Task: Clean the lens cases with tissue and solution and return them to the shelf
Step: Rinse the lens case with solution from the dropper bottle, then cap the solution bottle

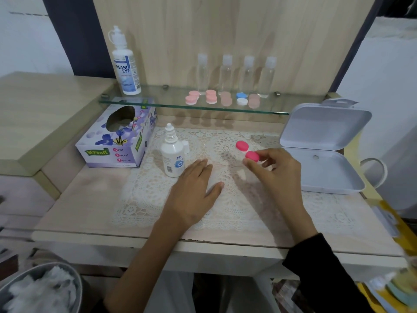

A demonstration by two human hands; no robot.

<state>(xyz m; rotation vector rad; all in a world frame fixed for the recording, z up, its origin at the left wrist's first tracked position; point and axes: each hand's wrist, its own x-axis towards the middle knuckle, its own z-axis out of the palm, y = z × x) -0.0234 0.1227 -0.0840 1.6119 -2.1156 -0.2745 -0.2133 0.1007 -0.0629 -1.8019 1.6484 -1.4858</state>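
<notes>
My right hand [278,170] pinches the nearer cap of the pink lens case [242,145], thumb on one side and a curled fingertip on the other. The case lies on the lace mat [234,206] that covers the desk [90,211], just left of the open white box [322,159]. My left hand [194,195] rests flat on the mat, fingers [200,165] straight and holding nothing, just beside the small solution bottle [172,154]. That bottle stands upright with its nozzle bare, and a white cap [186,146] sits right behind it. The tissue box [117,141] lies to the left of the bottle, partly under the glass shelf [162,97]. On the shelf a large solution bottle [126,64] stands at the left end. Four clear bottles [225,73] line the back, with five more lens cases [211,97] in a row before them, mostly pale pink, one blue and white. A bin [42,288] of crumpled tissue shows at my lower left.
</notes>
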